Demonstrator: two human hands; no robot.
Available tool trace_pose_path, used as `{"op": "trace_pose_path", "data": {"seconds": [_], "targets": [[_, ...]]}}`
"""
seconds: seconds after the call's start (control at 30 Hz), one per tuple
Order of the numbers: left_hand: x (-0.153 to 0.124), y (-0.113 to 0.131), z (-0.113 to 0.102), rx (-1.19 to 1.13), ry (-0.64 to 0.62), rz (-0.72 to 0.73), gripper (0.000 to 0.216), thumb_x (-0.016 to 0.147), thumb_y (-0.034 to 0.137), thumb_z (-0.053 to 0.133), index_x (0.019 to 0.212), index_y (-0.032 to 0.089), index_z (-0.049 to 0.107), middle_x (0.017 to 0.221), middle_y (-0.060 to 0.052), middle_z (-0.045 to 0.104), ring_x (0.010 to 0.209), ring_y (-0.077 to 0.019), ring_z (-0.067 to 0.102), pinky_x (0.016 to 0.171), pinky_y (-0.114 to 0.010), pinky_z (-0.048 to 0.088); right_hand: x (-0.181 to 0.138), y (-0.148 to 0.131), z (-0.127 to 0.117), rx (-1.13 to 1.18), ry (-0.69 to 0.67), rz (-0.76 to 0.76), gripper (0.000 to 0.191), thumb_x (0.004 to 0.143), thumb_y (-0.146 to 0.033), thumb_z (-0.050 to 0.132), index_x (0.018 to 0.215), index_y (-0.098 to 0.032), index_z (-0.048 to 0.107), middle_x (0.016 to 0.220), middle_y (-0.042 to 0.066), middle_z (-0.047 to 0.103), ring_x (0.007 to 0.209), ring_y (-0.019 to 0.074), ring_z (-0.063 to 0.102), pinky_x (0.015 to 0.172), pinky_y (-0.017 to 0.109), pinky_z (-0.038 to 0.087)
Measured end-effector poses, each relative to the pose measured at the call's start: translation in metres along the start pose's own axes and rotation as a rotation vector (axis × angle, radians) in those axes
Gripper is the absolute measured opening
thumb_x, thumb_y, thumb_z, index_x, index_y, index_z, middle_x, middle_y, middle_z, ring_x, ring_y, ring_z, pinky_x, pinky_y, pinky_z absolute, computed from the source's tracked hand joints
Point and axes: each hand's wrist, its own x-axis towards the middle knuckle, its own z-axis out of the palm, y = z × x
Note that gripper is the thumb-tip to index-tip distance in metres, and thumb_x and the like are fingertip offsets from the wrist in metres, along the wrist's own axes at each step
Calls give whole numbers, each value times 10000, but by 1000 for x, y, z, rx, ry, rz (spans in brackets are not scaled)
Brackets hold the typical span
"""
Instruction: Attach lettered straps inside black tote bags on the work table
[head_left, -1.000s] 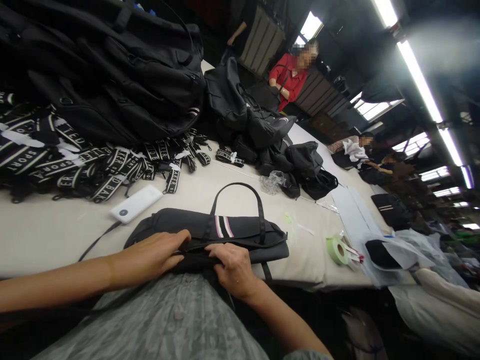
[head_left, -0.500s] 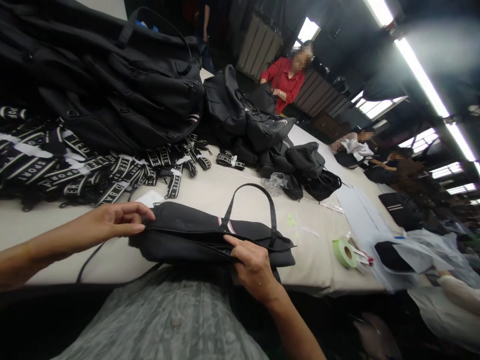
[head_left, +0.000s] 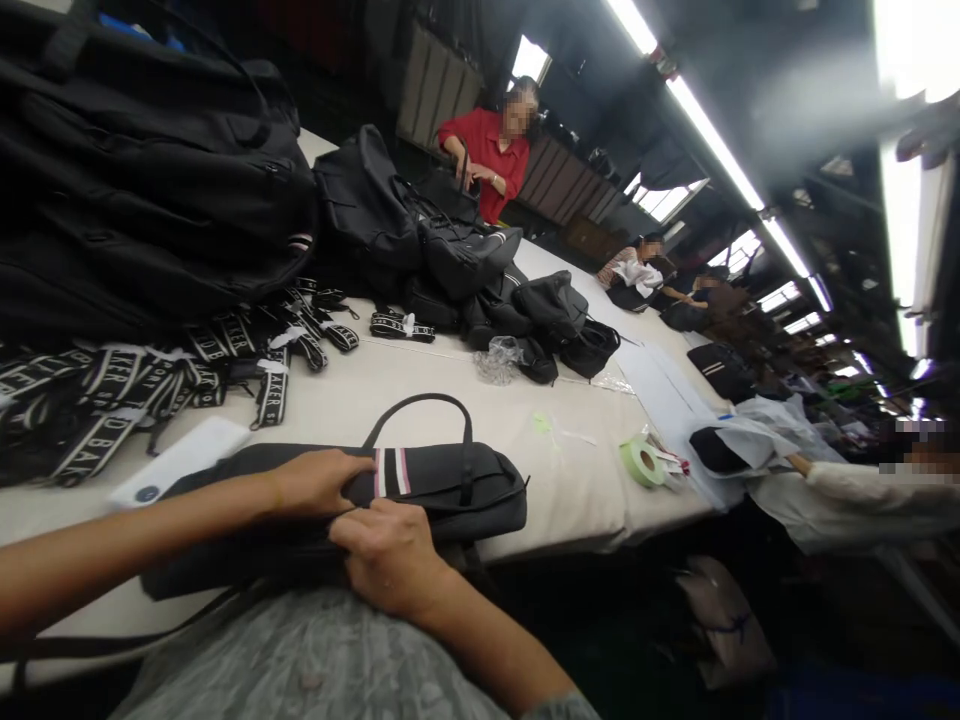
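Note:
A flat black bag (head_left: 442, 490) with a pink, white and black stripe and a loop handle lies at the near edge of the cream table (head_left: 420, 390). My left hand (head_left: 315, 482) rests on its upper edge, fingers curled over the fabric. My right hand (head_left: 386, 555) is closed on the bag's near edge, just below the left hand. A thin black strap trails from the bag off to the left.
A white power bank (head_left: 180, 460) lies left of the bag. Lettered black-and-white straps (head_left: 150, 375) and piled black backpacks (head_left: 150, 180) fill the far left. More black bags (head_left: 480, 280), a green tape roll (head_left: 640, 462), and several people, one in red (head_left: 484, 150), are beyond.
The bag was lifted and spread open between my hands half a second ago; now it lies flat again and both hands have come together on its near edge. The view has shifted right.

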Motion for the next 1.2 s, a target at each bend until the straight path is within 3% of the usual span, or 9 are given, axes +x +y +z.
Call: {"op": "trace_pose_path", "data": {"seconds": [0.2,0.33,0.47,0.67,0.8,0.9,0.97,1.1,1.2], "targets": [[-16,3,-12,-439,-222,216,342,831,426,511,1028,241,720,981,-21,731,927,-239,651,825,-269,478,-35,14,-3,-33,24,163,173,825,-333,645,741,-211,555,806,-32,646,772,159,548,675,299,384],[-21,6,-23,-573,-238,156,402,845,516,514,1079,253,708,1028,0,725,987,-253,639,844,-257,476,-36,36,-16,-83,12,194,151,851,-288,643,748,-204,571,815,-24,660,768,162,564,680,308,374],[-8,5,-15,-407,-1,124,375,826,465,523,1071,232,686,1012,-15,723,943,-246,650,826,-275,470,-23,61,-29,-126,-32,235,69,862,-222,625,812,-193,588,916,2,683,840,168,590,753,292,387],[15,10,-1,-162,88,79,177,743,301,581,821,245,730,770,0,721,744,-223,665,655,-258,459,-18,77,-46,-69,-216,247,32,889,-246,596,892,-216,585,941,-2,685,866,173,619,709,265,403],[20,12,-15,-35,506,-125,398,831,160,371,1025,222,713,1038,-110,693,957,-310,639,751,-366,443,-35,51,-53,111,-347,93,73,932,-258,543,941,-230,610,1162,-10,657,1090,167,576,825,245,412],[25,0,-44,42,926,-347,445,866,156,335,1163,219,661,1187,-129,633,1019,-319,621,755,-373,439,-53,22,-59,218,-576,37,145,947,-339,515,927,-242,620,988,-23,695,907,149,630,682,238,397],[28,-9,-60,53,1085,-452,451,866,148,345,1200,212,641,1164,-129,638,1012,-315,624,759,-367,436,-59,15,-65,271,-643,65,223,937,-400,523,849,-219,618,822,-25,681,736,138,619,607,244,359],[31,-11,-59,107,1039,-354,431,877,166,361,1193,239,645,1149,-96,647,978,-291,630,722,-345,427,-41,53,-68,619,-759,189,339,909,-515,539,942,-197,650,750,-23,655,694,130,614,606,210,406],[31,-2,-39,199,888,-268,431,907,170,315,1180,234,641,1192,-90,633,986,-272,626,687,-339,409,-3,97,-46,817,-920,330,533,1021,-474,185,1284,-186,549,881,33,707,771,143,673,679,231,505]]}}
